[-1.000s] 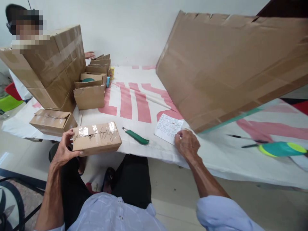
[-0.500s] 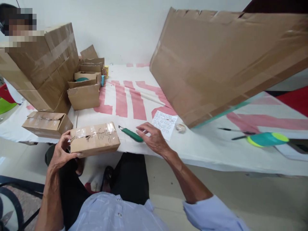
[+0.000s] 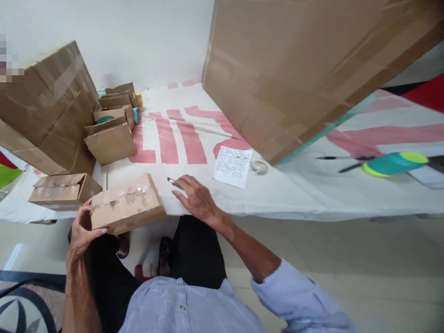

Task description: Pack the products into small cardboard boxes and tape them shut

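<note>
A small taped cardboard box [image 3: 126, 203] with dark scribbled marks on top sits slightly tilted at the table's front edge. My left hand [image 3: 81, 231] grips its left end, thumb along the near side and fingers behind. Just right of the box lies a utility knife [image 3: 171, 180]; its blade end shows, and the green handle is mostly covered by my right hand [image 3: 197, 199]. That hand is over the knife, with thumb and fingers apart. A second small taped box [image 3: 60, 192] is to the left of the held one.
Large cardboard boxes stand at left [image 3: 52, 106] and right [image 3: 294, 69]. Several open small cartons [image 3: 113, 143] are lined up beside the left one. A marked paper sheet [image 3: 231, 178], a tape roll [image 3: 259, 167] and a teal-and-yellow object [image 3: 395, 164] lie on the white cloth [image 3: 294, 199].
My right hand has moved left over the utility knife, covering most of its handle. The held box is tilted more, its right end turned upward in view. The camera view has shifted.
</note>
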Tool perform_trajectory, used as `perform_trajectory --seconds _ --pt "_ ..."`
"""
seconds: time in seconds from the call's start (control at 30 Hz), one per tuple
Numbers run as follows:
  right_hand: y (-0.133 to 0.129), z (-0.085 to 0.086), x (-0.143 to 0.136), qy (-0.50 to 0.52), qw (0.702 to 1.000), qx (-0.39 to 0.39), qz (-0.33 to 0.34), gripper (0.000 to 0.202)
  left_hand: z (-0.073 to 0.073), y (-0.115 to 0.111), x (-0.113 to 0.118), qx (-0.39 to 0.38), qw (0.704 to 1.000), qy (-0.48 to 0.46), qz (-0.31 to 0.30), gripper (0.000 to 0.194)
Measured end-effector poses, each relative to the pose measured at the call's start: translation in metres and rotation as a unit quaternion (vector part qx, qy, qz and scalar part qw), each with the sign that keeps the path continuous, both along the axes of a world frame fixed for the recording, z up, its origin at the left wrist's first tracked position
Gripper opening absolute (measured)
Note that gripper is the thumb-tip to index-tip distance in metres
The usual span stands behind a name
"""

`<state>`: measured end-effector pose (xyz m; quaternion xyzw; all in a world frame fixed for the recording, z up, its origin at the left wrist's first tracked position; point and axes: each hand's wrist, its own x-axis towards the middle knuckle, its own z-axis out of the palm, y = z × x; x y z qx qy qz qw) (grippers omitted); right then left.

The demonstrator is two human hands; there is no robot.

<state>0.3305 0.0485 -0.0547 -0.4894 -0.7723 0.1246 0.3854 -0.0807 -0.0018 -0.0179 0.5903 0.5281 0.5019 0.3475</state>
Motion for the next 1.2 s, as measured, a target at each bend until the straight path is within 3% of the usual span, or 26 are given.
perform_trajectory --seconds 0.1,0.2,0.33,0.4,0.5,0.67,0.77,0.87,0.97,1.2 --pt "0.014 -0.035 0.027 -0.147 0.981 -0.079 -0.1 0.01 0.004 0.0 0.021 -0.009 0.999 0.019 -0.049 0.076" --pt "0.021 -0.061 0.041 -0.225 0.958 -0.127 -0.127 0.009 0.005 -0.001 0.035 -0.008 0.997 0.026 -0.074 0.07" --pt "0.021 -0.064 0.04 -0.212 0.959 -0.128 -0.139 0.009 0.006 -0.004 0.042 -0.009 0.996 0.026 -0.082 0.066" --pt "0.02 -0.051 0.036 -0.136 0.971 -0.116 -0.159 0.016 0.007 -0.006 0.044 -0.013 0.996 0.021 -0.087 0.064" --pt "0.016 -0.011 0.028 0.011 0.988 -0.08 -0.135 0.028 0.007 -0.01 0.045 -0.017 0.995 0.025 -0.092 0.071" --pt "-0.002 0.075 0.001 0.094 0.991 -0.086 0.05 0.035 0.004 -0.013 0.044 -0.026 0.993 0.065 -0.091 0.088" --pt "-0.01 0.107 -0.02 0.07 0.973 -0.125 0.181 0.032 0.001 -0.014 0.043 -0.024 0.992 0.08 -0.092 0.09" --pt "-0.012 0.121 -0.034 0.04 0.959 -0.138 0.243 0.032 -0.003 -0.014 0.042 -0.017 0.991 0.093 -0.095 0.091" --pt "-0.011 0.129 -0.039 0.002 0.958 -0.14 0.249 0.031 -0.006 -0.014 0.042 -0.013 0.99 0.103 -0.098 0.094" --pt "-0.012 0.144 -0.038 -0.133 0.969 -0.117 0.172 0.03 -0.008 -0.013 0.041 0.001 0.987 0.118 -0.105 0.093"
